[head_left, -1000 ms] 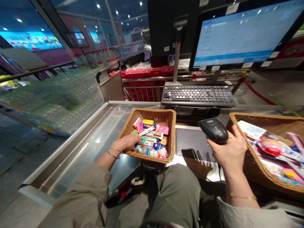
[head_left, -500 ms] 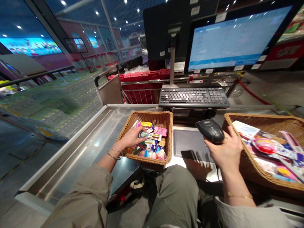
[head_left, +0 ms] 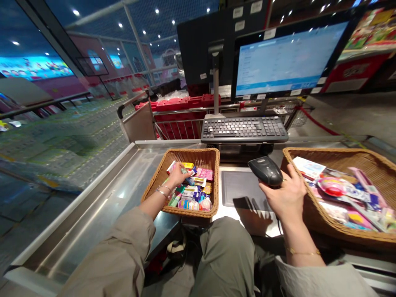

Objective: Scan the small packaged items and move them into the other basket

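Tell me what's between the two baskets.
The head view shows a gray pad between the left basket and right basket; the right hand holds a black scanner over that stretch.

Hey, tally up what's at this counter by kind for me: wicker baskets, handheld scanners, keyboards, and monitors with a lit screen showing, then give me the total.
Wicker: 2, left basket and right basket
Handheld scanner: 1, in the right hand
Keyboard: 1
Lit monitor: 1
Total: 5
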Motion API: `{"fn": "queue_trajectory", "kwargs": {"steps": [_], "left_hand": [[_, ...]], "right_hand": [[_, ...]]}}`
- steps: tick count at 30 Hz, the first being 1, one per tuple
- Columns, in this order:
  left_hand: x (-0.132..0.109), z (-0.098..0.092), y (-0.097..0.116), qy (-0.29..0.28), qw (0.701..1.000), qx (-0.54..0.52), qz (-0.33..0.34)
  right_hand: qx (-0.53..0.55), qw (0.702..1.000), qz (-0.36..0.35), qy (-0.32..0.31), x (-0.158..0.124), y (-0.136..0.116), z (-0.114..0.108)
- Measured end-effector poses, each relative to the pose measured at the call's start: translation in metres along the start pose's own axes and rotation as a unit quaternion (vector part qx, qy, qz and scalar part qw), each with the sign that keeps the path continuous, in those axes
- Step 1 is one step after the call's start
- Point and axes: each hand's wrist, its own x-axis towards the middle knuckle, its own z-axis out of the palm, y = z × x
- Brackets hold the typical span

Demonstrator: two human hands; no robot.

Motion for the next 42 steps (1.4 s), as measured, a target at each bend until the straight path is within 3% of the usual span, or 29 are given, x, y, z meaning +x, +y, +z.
{"fn": "queue_trajectory", "kwargs": {"steps": [5, 12, 18, 22, 26, 31, 35, 42], "left_hand": [[-0.002, -0.013, -0.003, -0.018, 0.992, 0.127, 0.017], [-0.005, -0.029, -0.009, -0.081, 0.969, 0.226, 0.056], [-0.018, -0.030, -0.004, -0.072, 0.952, 0.292, 0.062], [-0.026, -0.028, 0.004, -0.031, 0.937, 0.327, 0.116], [-0.029, -0.027, 0.015, 0.055, 0.914, 0.364, 0.169], [-0.031, -0.031, 0.044, 0.147, 0.918, 0.330, 0.164], [-0.034, -0.032, 0.070, 0.170, 0.934, 0.270, 0.159], [-0.035, -0.021, 0.109, 0.194, 0.934, 0.236, 0.185]], "right_hand": [[-0.006, 1.000, 0.005, 0.003, 0.000, 0.002, 0.001], [0.006, 1.000, -0.001, 0.008, 0.000, 0.004, 0.002], [-0.002, 1.000, 0.012, 0.003, 0.000, 0.001, 0.003], [-0.003, 1.000, 0.013, 0.007, 0.000, 0.001, 0.003], [-0.005, 1.000, 0.017, 0.006, 0.000, 0.004, 0.004], [-0.009, 1.000, 0.017, 0.005, -0.001, 0.004, 0.003], [-0.012, 1.000, 0.014, 0.013, 0.000, 0.001, 0.001], [-0.011, 1.000, -0.017, 0.018, 0.001, 0.003, -0.001]]}}
